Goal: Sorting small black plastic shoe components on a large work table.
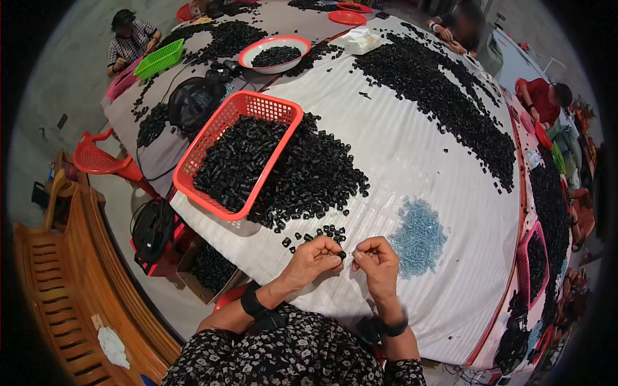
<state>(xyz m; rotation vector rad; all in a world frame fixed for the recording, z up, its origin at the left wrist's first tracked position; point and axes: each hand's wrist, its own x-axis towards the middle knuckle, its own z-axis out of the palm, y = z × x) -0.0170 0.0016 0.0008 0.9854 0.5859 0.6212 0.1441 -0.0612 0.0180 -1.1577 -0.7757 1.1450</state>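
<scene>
Above the near edge of the cloth-covered table, my two hands meet fingertip to fingertip. Pinched in my left hand [314, 260] is a small black plastic part [342, 255]. My right hand [378, 265] is closed in a pinch beside it; a tiny pale thing shows at its fingertips, too small to name. Several loose black parts [329, 231] lie just beyond my left hand, in front of a large heap of the same parts [315, 170]. Right of my right hand spreads a pile of small translucent blue pieces [418, 238].
A red basket [205, 204] full of black parts stands at the left table edge. Behind it are a black mesh fan [193, 103] and a red-rimmed bowl [302, 64]. More black parts [444, 96] cover the far right. A wooden bench [84, 270] stands left. People sit around the table.
</scene>
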